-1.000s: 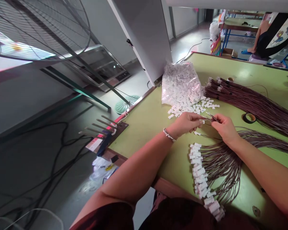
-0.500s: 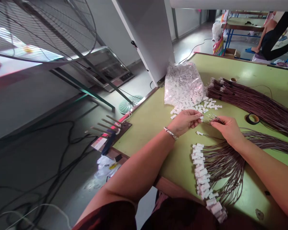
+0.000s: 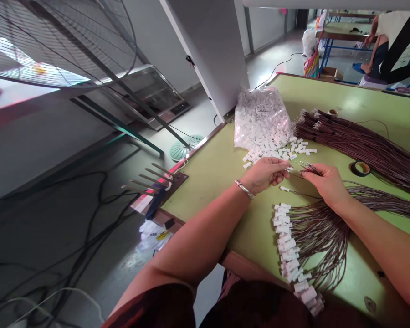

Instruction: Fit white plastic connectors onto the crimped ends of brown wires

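Observation:
My left hand (image 3: pixel 269 174) pinches a small white plastic connector housing (image 3: pixel 289 169) between thumb and fingertips. Just right of it, my right hand (image 3: pixel 326 182) is closed on a small bunch of brown wires (image 3: pixel 310 169) with bare metal terminals pointing left at the connector. Whether a terminal sits inside the housing is too small to tell. Below the hands lies a single wired connector (image 3: pixel 284 188). A row of white connectors (image 3: pixel 287 243) on brown wires (image 3: pixel 323 232) stretches along the near part of the table. Loose white connectors (image 3: pixel 297 146) lie beyond my hands.
A clear bag of white connectors (image 3: pixel 262 116) stands by the pillar. Bundled brown wires (image 3: pixel 358 141) lie at the right, near a roll of black tape (image 3: pixel 360 168). A pronged metal rack (image 3: pixel 157 182) is fixed at the table's left edge. A person (image 3: pixel 379 50) sits in the background.
Both hands have shifted very slightly to the right and stay close together, keeping their grips. The background person's arm and leg have moved a little.

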`<state>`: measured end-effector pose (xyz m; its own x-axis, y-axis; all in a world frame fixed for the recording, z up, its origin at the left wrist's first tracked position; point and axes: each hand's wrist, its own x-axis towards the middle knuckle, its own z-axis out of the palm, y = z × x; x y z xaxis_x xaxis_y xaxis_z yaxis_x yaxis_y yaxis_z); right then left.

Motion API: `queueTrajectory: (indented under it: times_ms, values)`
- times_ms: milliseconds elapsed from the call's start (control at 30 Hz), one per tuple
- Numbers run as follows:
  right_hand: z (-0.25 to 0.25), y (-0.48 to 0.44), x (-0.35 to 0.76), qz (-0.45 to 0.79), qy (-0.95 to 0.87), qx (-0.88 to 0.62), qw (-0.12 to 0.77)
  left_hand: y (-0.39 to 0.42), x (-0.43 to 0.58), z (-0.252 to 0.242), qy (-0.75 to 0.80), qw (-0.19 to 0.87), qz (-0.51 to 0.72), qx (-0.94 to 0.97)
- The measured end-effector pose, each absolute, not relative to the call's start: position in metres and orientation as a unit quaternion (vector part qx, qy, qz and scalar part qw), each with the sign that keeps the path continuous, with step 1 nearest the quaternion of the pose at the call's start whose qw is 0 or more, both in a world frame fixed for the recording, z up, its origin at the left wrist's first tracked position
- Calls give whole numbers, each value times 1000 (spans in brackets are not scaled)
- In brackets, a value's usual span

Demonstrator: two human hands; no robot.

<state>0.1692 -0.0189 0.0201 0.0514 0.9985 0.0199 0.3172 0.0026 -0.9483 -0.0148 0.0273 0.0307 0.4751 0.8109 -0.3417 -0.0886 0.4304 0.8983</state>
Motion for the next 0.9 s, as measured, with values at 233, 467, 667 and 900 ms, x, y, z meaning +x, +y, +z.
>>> queueTrajectory:
  times_ms: [233,467,667,900]
  values:
    - [18,-19,170,389,-565,-585,432,27,-14,32,415,749,297,422]
    - [20,-20,169,380,-568,-589,432,28,-15,30,404,751,315,416]
    - [25,-21,167,382,-565,-594,426,28,-15,30,387,749,316,435]
    - [19,-20,164,378,-594,-578,412,18,-1,28,406,663,368,510]
